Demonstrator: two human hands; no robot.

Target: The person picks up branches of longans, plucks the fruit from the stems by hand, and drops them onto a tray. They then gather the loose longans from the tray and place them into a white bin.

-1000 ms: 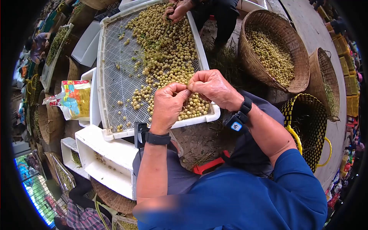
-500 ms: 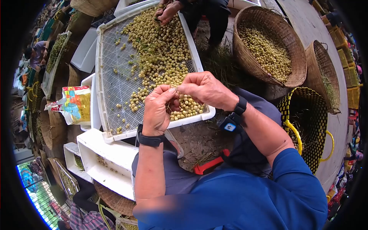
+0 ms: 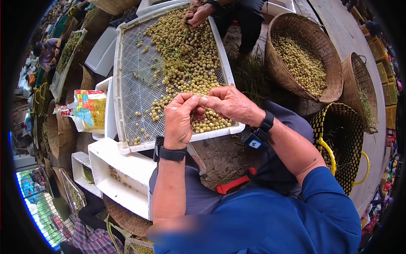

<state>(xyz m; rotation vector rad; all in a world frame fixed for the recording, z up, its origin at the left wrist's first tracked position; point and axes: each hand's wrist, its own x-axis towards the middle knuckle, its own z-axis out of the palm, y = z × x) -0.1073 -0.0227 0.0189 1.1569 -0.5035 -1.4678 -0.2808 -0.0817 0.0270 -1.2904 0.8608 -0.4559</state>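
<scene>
My left hand (image 3: 179,116) and my right hand (image 3: 232,103) meet over the near edge of a white mesh tray (image 3: 137,80). Thumb and fingers of each are pinched together, the fingertips almost touching. Whatever small thing they hold is too small to make out. Heaped on the tray under them are small round yellow-green fruits (image 3: 198,59), with thin green stems (image 3: 179,63) strewn among them. Across the tray, another person's hand (image 3: 199,15) is at the far end of the heap, among fruits and stems.
A wicker basket (image 3: 334,67) of the same fruits stands at the right, a black-and-yellow woven basket (image 3: 351,148) nearer me. On the left are a white foam box (image 3: 122,150) and a colourful plastic bag (image 3: 91,110). Something red (image 3: 232,185) lies on the floor between my legs.
The view has shifted slightly, so the tray and baskets appear lower and farther right. My hands stay pinched together over the near part of the tray.
</scene>
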